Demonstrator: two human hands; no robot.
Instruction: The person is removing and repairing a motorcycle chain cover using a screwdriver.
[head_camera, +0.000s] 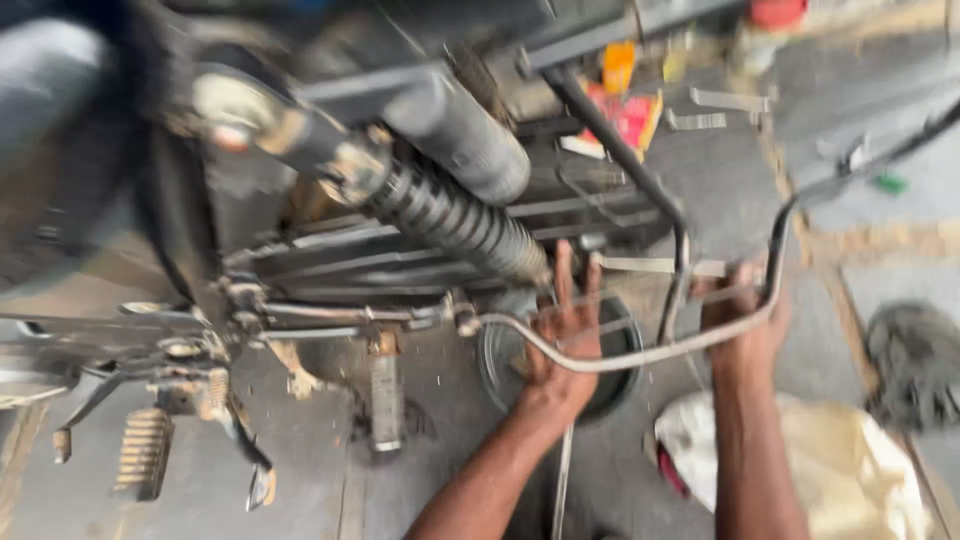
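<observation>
A blurred dark motorcycle frame (330, 250) fills the upper left, its black coiled shock absorber (450, 215) slanting down to the right. Under it, a round dark metal pan (620, 345) sits on the grey concrete floor (300, 450). A long bent grey metal rod (640, 355) curves from the frame across both hands and rises at the right. The left hand (562, 345) is spread, fingers (563, 270) extended upward behind the rod. The right hand (745, 325) curls around the rod's bend, grasping it. A white crumpled cloth (850, 460) lies lower right.
</observation>
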